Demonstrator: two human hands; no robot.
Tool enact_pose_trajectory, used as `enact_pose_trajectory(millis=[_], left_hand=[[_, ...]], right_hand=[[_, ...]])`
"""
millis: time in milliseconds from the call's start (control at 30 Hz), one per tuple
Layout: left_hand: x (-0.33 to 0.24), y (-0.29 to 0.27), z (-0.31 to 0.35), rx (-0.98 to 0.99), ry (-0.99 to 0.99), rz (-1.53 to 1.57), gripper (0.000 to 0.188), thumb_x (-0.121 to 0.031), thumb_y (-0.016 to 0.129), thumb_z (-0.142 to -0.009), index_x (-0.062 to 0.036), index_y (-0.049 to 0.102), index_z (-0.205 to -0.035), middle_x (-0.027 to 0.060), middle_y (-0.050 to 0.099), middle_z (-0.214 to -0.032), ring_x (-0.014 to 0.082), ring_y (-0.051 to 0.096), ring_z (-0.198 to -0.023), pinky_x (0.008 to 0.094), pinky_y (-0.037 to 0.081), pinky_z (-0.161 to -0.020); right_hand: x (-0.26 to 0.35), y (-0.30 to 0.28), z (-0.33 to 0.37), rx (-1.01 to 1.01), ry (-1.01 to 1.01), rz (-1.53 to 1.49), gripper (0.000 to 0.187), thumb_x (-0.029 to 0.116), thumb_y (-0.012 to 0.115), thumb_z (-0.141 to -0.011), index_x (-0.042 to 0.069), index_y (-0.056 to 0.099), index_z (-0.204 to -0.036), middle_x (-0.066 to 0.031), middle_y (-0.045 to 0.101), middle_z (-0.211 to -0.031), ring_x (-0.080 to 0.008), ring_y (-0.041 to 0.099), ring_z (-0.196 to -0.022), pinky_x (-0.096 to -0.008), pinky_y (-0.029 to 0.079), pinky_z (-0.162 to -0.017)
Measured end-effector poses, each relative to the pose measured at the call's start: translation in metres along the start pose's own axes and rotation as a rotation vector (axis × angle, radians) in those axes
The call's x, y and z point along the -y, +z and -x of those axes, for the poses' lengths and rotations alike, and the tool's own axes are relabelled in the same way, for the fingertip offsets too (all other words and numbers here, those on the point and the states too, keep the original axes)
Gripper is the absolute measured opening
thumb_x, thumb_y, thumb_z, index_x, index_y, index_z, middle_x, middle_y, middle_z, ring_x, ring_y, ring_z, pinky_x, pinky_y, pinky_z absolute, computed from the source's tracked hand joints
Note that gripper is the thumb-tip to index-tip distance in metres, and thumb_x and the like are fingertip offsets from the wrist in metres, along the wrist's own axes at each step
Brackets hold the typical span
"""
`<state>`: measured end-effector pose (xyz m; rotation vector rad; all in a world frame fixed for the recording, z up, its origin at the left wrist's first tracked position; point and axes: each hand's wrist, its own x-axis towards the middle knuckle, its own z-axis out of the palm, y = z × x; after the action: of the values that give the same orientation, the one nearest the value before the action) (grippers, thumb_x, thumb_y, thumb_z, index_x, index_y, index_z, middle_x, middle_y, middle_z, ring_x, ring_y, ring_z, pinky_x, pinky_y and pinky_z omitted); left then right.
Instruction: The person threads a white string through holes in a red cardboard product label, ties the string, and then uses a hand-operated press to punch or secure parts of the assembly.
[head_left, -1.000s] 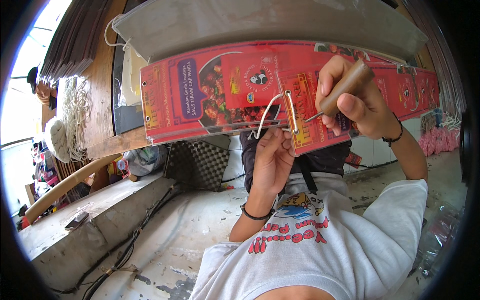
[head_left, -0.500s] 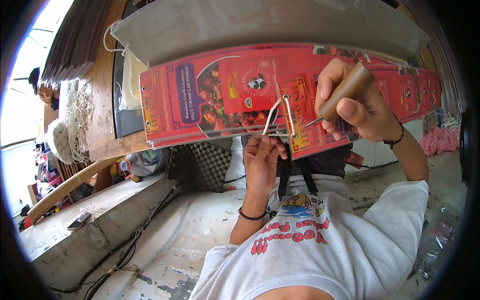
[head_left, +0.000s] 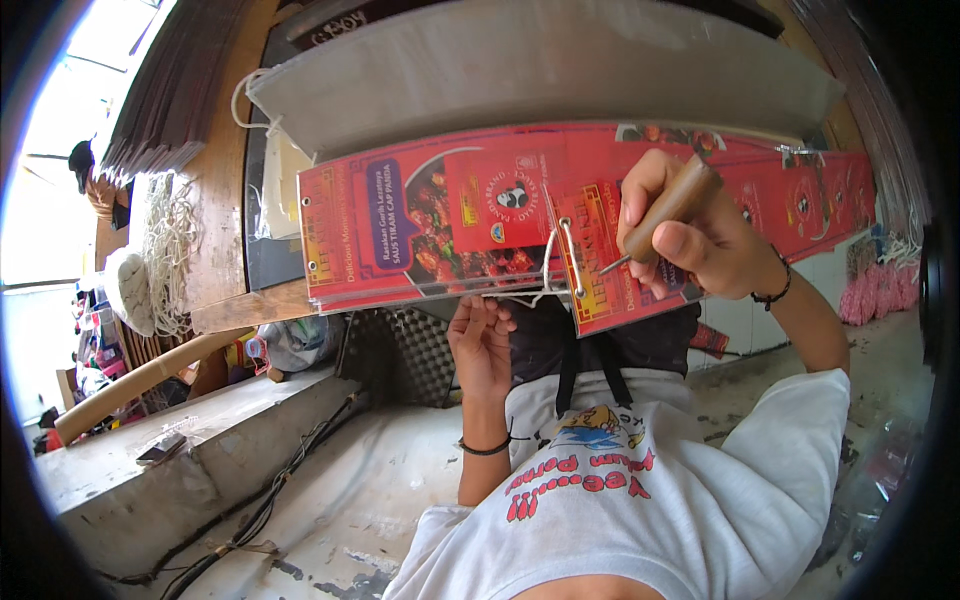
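Observation:
My right hand [head_left: 705, 235] is wrapped round the wooden handle of an awl [head_left: 680, 205], its thin metal tip pointing left over a red printed board [head_left: 620, 295] with metal eyelets. White cord [head_left: 549, 262] runs through this board's two eyelets, with loose lengths hanging off its left edge. My left hand [head_left: 483, 345] is just below the red boards, thumb and fingers pinched together on the cord's far end. Underneath lies another red printed board [head_left: 350, 270] with eyelets at its left end.
A broad grey sheet [head_left: 560, 80] stands across the wooden table [head_left: 240, 315] behind the red boards. At the left hang a bundle of white cords [head_left: 165, 245] and a stack of dark boards [head_left: 185, 90]. Pink cord [head_left: 880, 290] lies at the right. Black cables [head_left: 265, 505] run along a ledge.
My left hand has moved left and slightly down, drawing the cord end away from the eyelets. My right hand keeps the awl near the same spot. The view has shifted a little.

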<state>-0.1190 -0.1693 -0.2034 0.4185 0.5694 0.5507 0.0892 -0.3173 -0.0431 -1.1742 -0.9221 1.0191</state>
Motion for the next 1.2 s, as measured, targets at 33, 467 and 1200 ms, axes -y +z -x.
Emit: enact_pose_trajectory(millis=[33,467,1200], left_hand=[[-0.003,-0.001,0.000,0.011,-0.010,-0.004,0.011,-0.014,0.057,-0.097,-0.0028,0.058,-0.097,0.0069,0.064,-0.084,0.0174,0.063,-0.075,0.0282,0.055,-0.063],[-0.134,0.028,0.040,0.445,0.195,-1.508,0.011,-0.005,0.059,-0.093,0.0047,0.061,-0.087,0.0104,0.069,-0.079,0.0149,0.067,-0.074,0.0265,0.053,-0.067],[-0.266,0.205,-0.184,-0.008,1.355,-1.570,0.034,-0.023,0.057,-0.097,-0.0005,0.051,-0.072,0.0071,0.045,-0.057,0.0123,0.047,-0.050,0.0324,0.034,-0.048]], right_hand=[[0.000,-0.001,0.001,0.000,-0.002,0.002,0.026,0.028,0.056,-0.098,0.002,0.049,-0.097,-0.0062,0.053,-0.091,-0.0075,0.058,-0.068,-0.0236,0.050,-0.056],[0.029,-0.005,0.024,-0.247,-0.627,0.487,0.038,0.021,0.066,-0.092,0.002,0.045,-0.117,-0.0137,0.062,-0.098,-0.0196,0.063,-0.088,-0.0306,0.050,-0.077],[0.196,-0.078,0.000,-0.700,-0.935,1.296,0.022,0.021,0.062,-0.092,0.001,0.070,-0.097,-0.0103,0.057,-0.110,-0.0181,0.061,-0.092,-0.0287,0.049,-0.076]])
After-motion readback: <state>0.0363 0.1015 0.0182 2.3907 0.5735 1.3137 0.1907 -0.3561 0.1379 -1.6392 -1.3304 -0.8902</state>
